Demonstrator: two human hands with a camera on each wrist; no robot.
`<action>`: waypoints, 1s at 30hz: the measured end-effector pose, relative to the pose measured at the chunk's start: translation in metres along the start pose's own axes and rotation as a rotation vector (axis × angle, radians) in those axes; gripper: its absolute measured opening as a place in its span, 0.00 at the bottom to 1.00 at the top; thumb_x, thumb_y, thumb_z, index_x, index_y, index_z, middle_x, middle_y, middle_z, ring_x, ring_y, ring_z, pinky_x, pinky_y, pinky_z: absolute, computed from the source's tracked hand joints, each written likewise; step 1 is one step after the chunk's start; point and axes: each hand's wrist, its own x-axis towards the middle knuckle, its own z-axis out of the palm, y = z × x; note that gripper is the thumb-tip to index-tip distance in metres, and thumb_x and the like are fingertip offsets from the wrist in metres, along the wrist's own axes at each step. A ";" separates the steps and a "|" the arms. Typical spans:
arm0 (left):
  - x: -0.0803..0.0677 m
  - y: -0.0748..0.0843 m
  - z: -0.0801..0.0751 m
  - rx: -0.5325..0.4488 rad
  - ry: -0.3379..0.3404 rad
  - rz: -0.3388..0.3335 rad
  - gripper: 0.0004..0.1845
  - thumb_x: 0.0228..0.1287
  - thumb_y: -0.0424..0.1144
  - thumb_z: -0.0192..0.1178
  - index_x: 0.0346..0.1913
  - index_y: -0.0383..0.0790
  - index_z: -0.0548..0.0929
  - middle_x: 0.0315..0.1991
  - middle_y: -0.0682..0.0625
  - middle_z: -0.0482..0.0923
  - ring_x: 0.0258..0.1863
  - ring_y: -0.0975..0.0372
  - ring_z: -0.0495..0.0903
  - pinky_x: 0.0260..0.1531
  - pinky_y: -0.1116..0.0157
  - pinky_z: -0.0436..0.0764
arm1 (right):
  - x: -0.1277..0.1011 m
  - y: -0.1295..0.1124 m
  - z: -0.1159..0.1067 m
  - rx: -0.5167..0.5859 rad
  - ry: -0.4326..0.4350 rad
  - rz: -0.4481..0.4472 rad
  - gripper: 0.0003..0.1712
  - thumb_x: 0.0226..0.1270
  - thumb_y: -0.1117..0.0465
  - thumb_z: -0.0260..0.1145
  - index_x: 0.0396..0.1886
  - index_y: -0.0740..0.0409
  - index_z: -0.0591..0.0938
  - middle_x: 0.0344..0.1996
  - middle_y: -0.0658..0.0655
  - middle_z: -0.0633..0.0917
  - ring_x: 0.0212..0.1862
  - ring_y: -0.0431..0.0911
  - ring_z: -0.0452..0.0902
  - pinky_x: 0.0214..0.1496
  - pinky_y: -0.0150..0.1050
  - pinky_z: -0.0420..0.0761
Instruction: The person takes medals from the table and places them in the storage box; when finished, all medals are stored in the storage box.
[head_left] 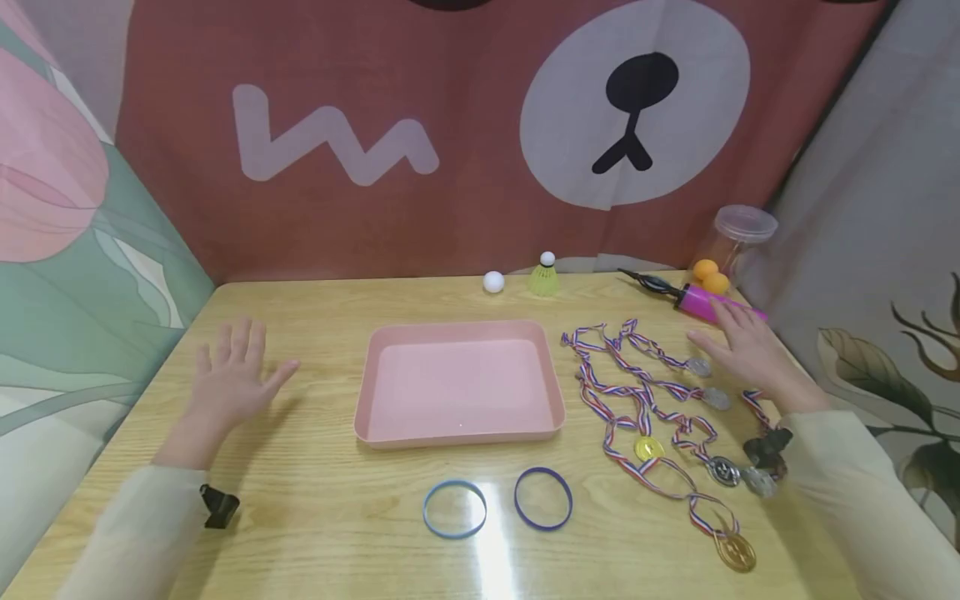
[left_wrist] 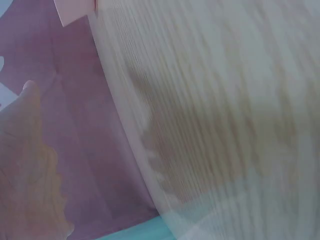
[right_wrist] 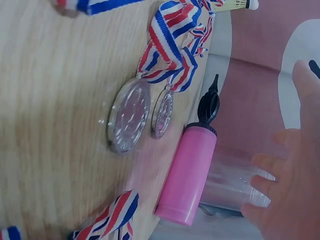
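My left hand [head_left: 232, 375] is held over the left side of the table, fingers straight and thumb spread, with nothing in it. A pink tray [head_left: 461, 383] lies to its right. On the far side, my right hand [head_left: 753, 354] is also empty, its fingers extended close to a pink hand pump [right_wrist: 189, 175] with a black nozzle. Several medals on red, white and blue ribbons spread between the tray and that hand, among them a silver medal [right_wrist: 130, 116], a gold medal [head_left: 649, 449] and a bronze-toned medal [head_left: 736, 552].
Two rings, one light blue [head_left: 454, 535] and one dark blue [head_left: 543, 527], lie before the tray. Along the back edge are a white ball [head_left: 493, 282] and a yellow shuttlecock [head_left: 544, 282]. A clear lidded jar [head_left: 744, 223] stands back right by orange balls [head_left: 705, 269].
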 end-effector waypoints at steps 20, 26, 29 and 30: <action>0.013 0.062 0.013 -0.223 -0.134 0.267 0.42 0.69 0.56 0.43 0.71 0.31 0.39 0.71 0.34 0.34 0.68 0.43 0.33 0.62 0.41 0.38 | 0.005 0.006 0.012 0.109 -0.210 -0.117 0.26 0.61 0.66 0.62 0.56 0.76 0.69 0.53 0.78 0.70 0.55 0.72 0.63 0.55 0.67 0.61; 0.011 0.074 0.021 -0.209 -0.181 0.352 0.41 0.69 0.55 0.44 0.71 0.31 0.43 0.72 0.37 0.37 0.69 0.44 0.36 0.63 0.41 0.41 | 0.009 0.012 0.017 0.111 -0.281 -0.069 0.24 0.61 0.66 0.63 0.54 0.75 0.72 0.51 0.75 0.73 0.54 0.70 0.65 0.54 0.66 0.63; 0.010 0.078 0.024 -0.205 -0.208 0.373 0.40 0.69 0.56 0.43 0.71 0.31 0.44 0.72 0.38 0.38 0.69 0.44 0.37 0.63 0.41 0.42 | 0.010 0.015 0.020 0.090 -0.297 -0.072 0.22 0.59 0.66 0.64 0.52 0.74 0.75 0.48 0.73 0.76 0.52 0.69 0.68 0.52 0.64 0.66; 0.010 0.079 0.024 -0.202 -0.214 0.381 0.40 0.69 0.56 0.43 0.71 0.31 0.45 0.72 0.38 0.39 0.69 0.44 0.37 0.63 0.41 0.43 | 0.010 0.017 0.020 0.085 -0.298 -0.073 0.21 0.59 0.66 0.64 0.51 0.74 0.76 0.47 0.73 0.77 0.51 0.68 0.69 0.51 0.64 0.68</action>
